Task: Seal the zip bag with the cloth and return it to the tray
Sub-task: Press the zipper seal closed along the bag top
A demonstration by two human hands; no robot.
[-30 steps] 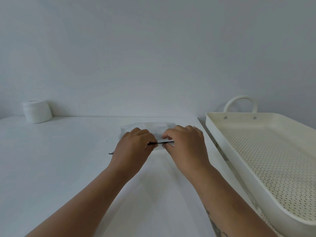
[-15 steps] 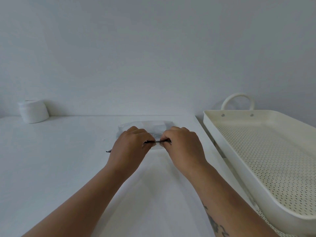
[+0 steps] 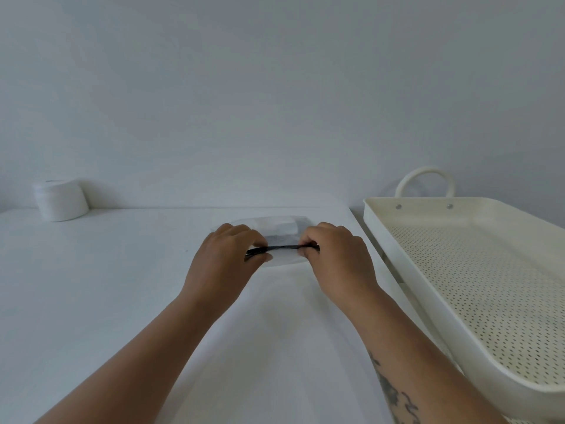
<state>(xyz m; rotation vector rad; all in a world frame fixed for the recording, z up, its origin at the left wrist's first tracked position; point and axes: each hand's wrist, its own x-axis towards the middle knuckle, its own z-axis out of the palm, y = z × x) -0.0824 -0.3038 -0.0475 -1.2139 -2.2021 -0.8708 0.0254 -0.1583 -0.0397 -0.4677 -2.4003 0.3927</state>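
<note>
Bag position: we see the clear plastic zip bag (image 3: 282, 232) lying on the white table (image 3: 91, 286), between and just beyond our two hands, well apart from the tray.
Zip strip: the thin black zip strip (image 3: 282, 247) runs across the near edge of the bag, stretched from one hand to the other.
Left hand: our left hand (image 3: 226, 258) is closed in a pinch on the left end of the zip strip, thumb under and fingers over.
Right hand: our right hand (image 3: 336, 258) is closed in a pinch on the right end of the zip strip, knuckles toward us.
Cloth: we make out a pale grey folded cloth (image 3: 282, 229) through the plastic, inside the bag; its outline is faint.
Tray: the cream perforated metal tray with a looped handle (image 3: 428, 209) sits to the right of the table, nothing lying in the part we see.
Hidden: both ends of the zip strip disappear under our fingers, so we cannot tell whether the strip is pressed closed along its length; the far edge of the bag blends into the table; the tray's right and near sides are cut off by the frame.
Other object: a white round lidded jar (image 3: 60, 199) stands at the far left by the wall.
Writing: we can read no label or brand anywhere; a dark tattoo on the right forearm is cut off and unreadable.
</note>
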